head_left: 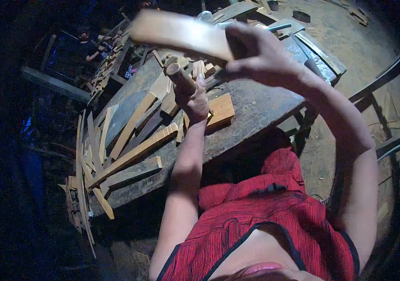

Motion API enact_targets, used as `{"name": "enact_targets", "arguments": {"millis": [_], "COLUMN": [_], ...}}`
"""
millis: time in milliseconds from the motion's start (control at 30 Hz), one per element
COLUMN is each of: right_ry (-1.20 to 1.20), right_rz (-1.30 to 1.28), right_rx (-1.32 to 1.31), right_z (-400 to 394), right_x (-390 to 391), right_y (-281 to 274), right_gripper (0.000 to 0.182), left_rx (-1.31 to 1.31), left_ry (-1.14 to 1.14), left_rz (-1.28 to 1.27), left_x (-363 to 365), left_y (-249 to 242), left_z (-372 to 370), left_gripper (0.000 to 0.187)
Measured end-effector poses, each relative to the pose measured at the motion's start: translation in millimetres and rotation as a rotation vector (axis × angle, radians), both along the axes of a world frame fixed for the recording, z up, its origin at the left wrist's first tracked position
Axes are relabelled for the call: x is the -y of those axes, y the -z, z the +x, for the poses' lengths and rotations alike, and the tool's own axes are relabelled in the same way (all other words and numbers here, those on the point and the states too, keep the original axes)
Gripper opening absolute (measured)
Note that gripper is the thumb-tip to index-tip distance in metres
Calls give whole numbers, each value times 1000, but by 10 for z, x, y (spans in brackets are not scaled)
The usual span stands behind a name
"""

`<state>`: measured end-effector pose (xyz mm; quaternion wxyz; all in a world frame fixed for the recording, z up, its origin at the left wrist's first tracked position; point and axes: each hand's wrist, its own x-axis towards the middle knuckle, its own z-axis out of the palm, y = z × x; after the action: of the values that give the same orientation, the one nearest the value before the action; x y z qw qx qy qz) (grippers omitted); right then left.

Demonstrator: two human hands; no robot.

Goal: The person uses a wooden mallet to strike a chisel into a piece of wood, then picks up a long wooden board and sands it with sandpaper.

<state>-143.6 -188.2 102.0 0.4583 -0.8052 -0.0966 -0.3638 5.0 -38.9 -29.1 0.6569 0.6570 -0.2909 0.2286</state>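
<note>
My left hand [195,103] is wrapped round the thick round wooden handle of a chisel [177,74], whose blade is hidden by the hand. Beneath and beside that hand a pale wooden block [222,110] lies on the worn workbench [265,100]. Raised above the bench to the right, my right hand [263,54] grips the end of a long, thick wooden mallet [181,32]. The mallet is blurred by motion and points left, apart from the chisel handle.
Wooden strips [137,140] and offcuts crowd the bench's left side, some past its edge. Behind the mallet lie more wood pieces and a dark-handled tool [313,68]. A dark ring-shaped object [301,17] stands on the floor. Another person [92,54] is far left.
</note>
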Motion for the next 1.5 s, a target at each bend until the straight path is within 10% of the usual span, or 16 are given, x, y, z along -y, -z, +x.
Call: {"name": "enact_targets", "arguments": {"millis": [100, 167, 300, 367, 433, 500, 700, 833, 900, 967, 1067, 1100, 1300, 1333, 1400, 1500], "right_ry": [-295, 142, 198, -322, -220, 178, -167, 70, 154, -338, -148, 125, -132, -114, 126, 117], "right_rz": [319, -301, -376, 237, 143, -314, 339, -119, -178, 460, 196, -115, 474, 336, -70, 56], "right_rx": [414, -99, -475, -75, -35, -598, 62, -340, -411, -17, 100, -352, -22, -32, -427, -268], "right_z": [82, -51, -297, -172, -175, -225, -263, -166, -384, -323, -251, -299, -464, -354, -406, -413], "right_x": [-188, -113, -51, 83, 64, -6, 84, 173, 214, 183, 85, 152, 132, 149, 93, 232], "right_y": [-46, 13, -358, -63, 139, 87, 132, 485, 123, 218, 442, 601, 423, 677, 696, 746], "right_gripper": [39, 45, 55, 62, 62, 50, 40, 48, 44, 44, 41, 36, 40, 42, 48, 49], "left_rx": [364, 10, 192, 186, 206, 101, 84, 491, 307, 103, 274, 280, 399, 87, 198, 183], "left_ry": [-130, 425, 149, 160, 163, 181, 397, -141, 38, 208, -46, -49, -187, 199, 137, 180], "left_rz": [89, -224, -79, -52, -8, -42, -90, 429, 299, 172, 427, 424, 625, 418, 359, 217], "left_x": [66, 80, 156, 150, 116, 112, 165, 175, 185, 190, 171, 173, 68, 30, 33, 20], "left_y": [-222, -134, 37, 73, 33, -173, -48, -185, 204, 196, -39, -17, -118, 508, 215, -118], "left_z": [-271, -192, -68, -91, -91, -292, -244, -307, 32, -26, -247, -205, -276, 349, 40, -291], "left_gripper": [17, 16, 22, 23, 25, 22, 27, 32, 33, 35, 38, 38, 27, 26, 26, 28]}}
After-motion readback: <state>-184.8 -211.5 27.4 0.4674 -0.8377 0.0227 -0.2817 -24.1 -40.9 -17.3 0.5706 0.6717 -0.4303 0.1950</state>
